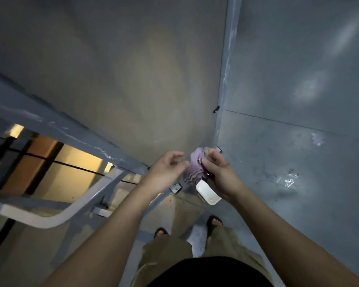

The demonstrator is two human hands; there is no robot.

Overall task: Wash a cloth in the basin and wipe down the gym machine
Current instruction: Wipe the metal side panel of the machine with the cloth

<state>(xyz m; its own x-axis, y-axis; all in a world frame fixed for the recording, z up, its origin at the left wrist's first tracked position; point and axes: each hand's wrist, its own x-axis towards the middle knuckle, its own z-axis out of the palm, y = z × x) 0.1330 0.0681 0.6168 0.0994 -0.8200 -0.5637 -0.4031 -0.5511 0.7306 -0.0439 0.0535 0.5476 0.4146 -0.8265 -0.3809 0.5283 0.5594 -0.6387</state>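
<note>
A view from the head, looking down past 2 bare forearms toward a dim grey corner where 2 walls meet; 1 purple cloth [195, 169], bunched and patterned with dark wavy lines, is held in front of the corner, its long axis running roughly up and down in the view, top end by the right fingers and lower end hanging toward a small white basin [208, 192] just below it. The right hand [220, 172] grasps the cloth, fingers and thumb curled round its upper part. The left hand [167, 172] is just beside the cloth with fingers loosely curled; its fingertips are at the cloth's left edge, but whether they pinch it cannot be told. At left, 1 grey-painted metal frame [75, 129] slants across the view, with 1 pale curved bar [71, 210] beneath it. At the bottom, 2 feet in dark sandals [215, 222] stand on the floor, below khaki shorts [168, 253].
</note>
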